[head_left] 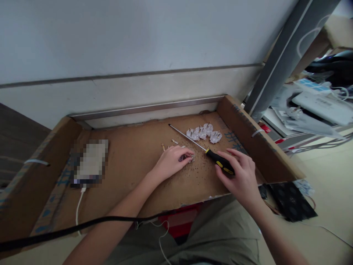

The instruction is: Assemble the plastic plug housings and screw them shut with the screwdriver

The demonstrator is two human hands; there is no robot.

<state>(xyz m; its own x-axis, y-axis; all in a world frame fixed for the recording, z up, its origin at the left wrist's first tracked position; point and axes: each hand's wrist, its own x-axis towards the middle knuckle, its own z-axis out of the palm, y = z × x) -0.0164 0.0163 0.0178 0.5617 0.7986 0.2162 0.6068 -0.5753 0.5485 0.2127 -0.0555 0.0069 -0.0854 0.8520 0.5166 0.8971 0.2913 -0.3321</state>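
My right hand (242, 175) is wrapped round the black and yellow handle of a screwdriver (220, 162), whose long shaft points up and left over the cardboard. My left hand (175, 160) has its fingers curled together near the middle, closed on something small that I cannot make out. Behind the shaft lie several clear plug pieces (208, 129) with metal pins. A small metal part (174, 141) rests just beyond my left hand, and a brass-coloured piece (163, 147) sits beside it. Many tiny dark bits (198, 165) are scattered between my hands.
A cardboard tray (132, 147) with raised sides holds everything. At its left, a blurred-out device (92, 160) has a white cable. A black cable (110, 219) crosses the front. At right stand a grey post (278, 62) and a shelf with bagged items (325, 106).
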